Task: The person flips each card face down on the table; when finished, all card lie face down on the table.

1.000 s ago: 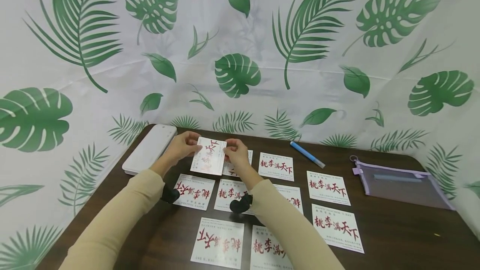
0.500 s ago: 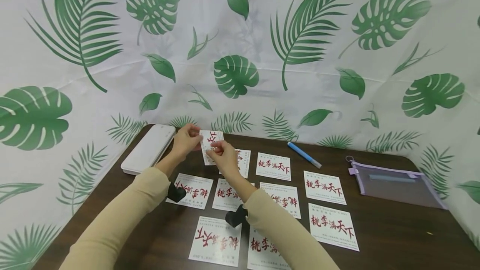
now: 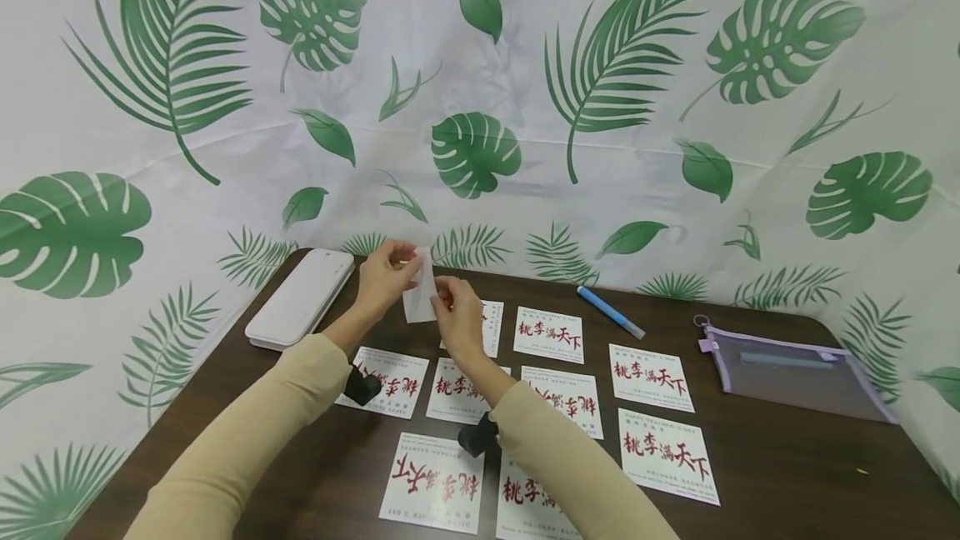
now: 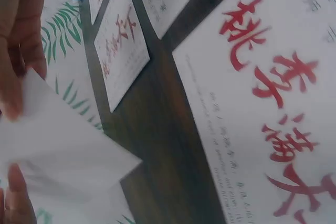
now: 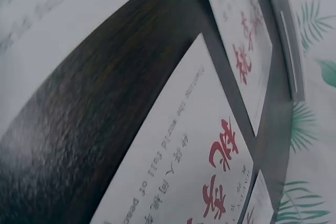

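My left hand [image 3: 387, 275] and right hand [image 3: 452, 312] both pinch one small white card [image 3: 420, 296] just above the back left of the dark table [image 3: 787, 457]. The card stands nearly edge-on and shows only its blank side. The left fingers hold its upper left edge; the right fingers hold its lower right edge. In the left wrist view the same blank card [image 4: 58, 156] fills the lower left, with fingers [image 4: 21, 35] at its edge. Several flat cards with red characters [image 3: 649, 377] lie in rows beneath my forearms.
A white oblong case [image 3: 300, 298] lies at the table's back left corner. A blue pen [image 3: 611, 312] rests near the back edge, and a purple mesh pouch [image 3: 795, 373] lies at the right. A leaf-print cloth [image 3: 480, 107] hangs behind the table.
The held card faced me flat with its red print showing; it has since narrowed and turned so only its blank side shows. My right hand moved left and both hands rose slightly.
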Motion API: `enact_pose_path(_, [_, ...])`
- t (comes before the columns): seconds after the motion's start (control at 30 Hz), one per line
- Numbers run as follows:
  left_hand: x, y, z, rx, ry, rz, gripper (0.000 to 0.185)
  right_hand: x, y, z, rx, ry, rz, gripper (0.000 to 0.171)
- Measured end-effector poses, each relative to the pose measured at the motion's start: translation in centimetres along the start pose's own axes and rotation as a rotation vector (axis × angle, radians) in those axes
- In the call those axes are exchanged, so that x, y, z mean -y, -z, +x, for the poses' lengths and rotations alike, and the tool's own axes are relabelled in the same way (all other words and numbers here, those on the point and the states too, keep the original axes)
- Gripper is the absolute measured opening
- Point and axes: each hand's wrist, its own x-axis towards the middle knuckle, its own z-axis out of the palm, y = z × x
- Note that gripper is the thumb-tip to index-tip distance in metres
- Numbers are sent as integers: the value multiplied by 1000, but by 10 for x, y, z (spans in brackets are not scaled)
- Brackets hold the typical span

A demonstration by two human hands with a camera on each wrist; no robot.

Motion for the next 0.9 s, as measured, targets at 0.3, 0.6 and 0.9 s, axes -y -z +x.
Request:
enact_pose_path(0.3, [28,17,-9,16,134,202,43,-2,-2,-1,-66,-314,217,28])
enact_pose_path(0.6, [43,29,-13,83,198,254,39,-4,-18,-8,-81,-497,263,28])
enact_pose_path(0.9, [63,40,-18,137,200,398,41,-9,-33,-15,49,-533,64,29])
